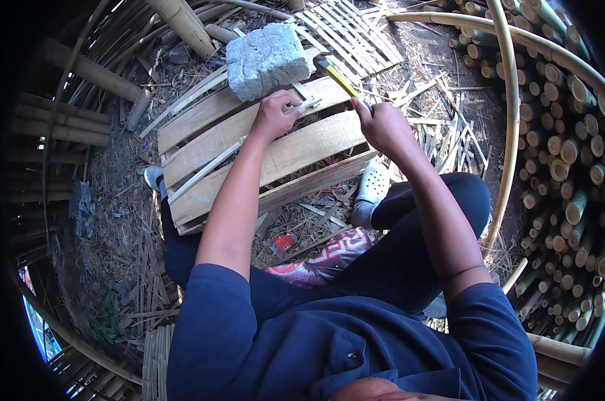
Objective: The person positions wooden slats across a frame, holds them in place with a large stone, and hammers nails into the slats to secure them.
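My left hand (274, 115) is closed around a thin pale bamboo strip (212, 167). The strip runs slantwise over a low wooden slat bench (282, 157), its far end poking out past my fingers. To the right, my right hand (385, 127) grips a hammer (341, 80) by its yellow and black handle. The hammer's dark head points up and left, beside a large rough grey stone block (266, 60). That block rests on the far part of the bench, just beyond my left hand.
Slatted bamboo panels (346, 37) lie beyond the bench. Cut bamboo poles (563, 147) are stacked at the right, behind a curved pole (510, 134). Bamboo scraps (449, 127) litter the ground. A red printed bag (329, 257) lies by my legs.
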{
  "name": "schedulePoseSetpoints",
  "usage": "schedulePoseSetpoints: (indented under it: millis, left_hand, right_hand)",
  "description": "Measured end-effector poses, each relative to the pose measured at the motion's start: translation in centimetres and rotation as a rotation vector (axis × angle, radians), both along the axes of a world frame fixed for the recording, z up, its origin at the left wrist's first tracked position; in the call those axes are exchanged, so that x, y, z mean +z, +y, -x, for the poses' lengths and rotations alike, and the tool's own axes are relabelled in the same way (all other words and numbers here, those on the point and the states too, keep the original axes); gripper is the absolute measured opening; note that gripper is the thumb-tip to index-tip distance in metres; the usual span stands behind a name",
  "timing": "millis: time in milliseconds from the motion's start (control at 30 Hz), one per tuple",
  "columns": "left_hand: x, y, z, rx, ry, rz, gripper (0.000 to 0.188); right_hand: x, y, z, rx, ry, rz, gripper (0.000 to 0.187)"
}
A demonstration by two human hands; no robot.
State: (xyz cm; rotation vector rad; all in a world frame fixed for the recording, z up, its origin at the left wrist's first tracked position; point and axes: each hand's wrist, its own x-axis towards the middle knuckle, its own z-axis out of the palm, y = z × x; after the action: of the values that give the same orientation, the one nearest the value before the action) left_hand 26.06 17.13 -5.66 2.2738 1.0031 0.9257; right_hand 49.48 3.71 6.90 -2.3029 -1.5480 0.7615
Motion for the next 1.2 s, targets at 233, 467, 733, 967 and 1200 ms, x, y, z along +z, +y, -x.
schedulePoseSetpoints:
  millis: [233,467,733,967,1200]
  left_hand:
    - [0.0,-0.4,1.2,0.027,0.029,0.135,0.022]
    - [-0.6,-0.7,0.5,0.047,0.052,0.11,0.018]
    - [-1.4,-0.5,0.5,0.014,0.016,0.123,0.019]
    - [-1.7,-0.1,0.4,0.024,0.025,0.126,0.019]
    - [-1.8,0.2,0.6,-0.025,-0.014,0.174,0.02]
  right_hand:
    - [1.1,-0.7,-0.1,0.025,0.034,0.046,0.071]
    - [-0.3,-0.9,0.0,0.051,-0.014,0.021,0.071]
    - [-1.5,-1.1,1.0,0.122,0.016,0.012,0.07]
    - [-3.0,-1.1,1.5,0.116,-0.111,-0.084,0.072]
    - [-2.7,-1.8,2.3,0.223,-0.25,-0.137,0.064]
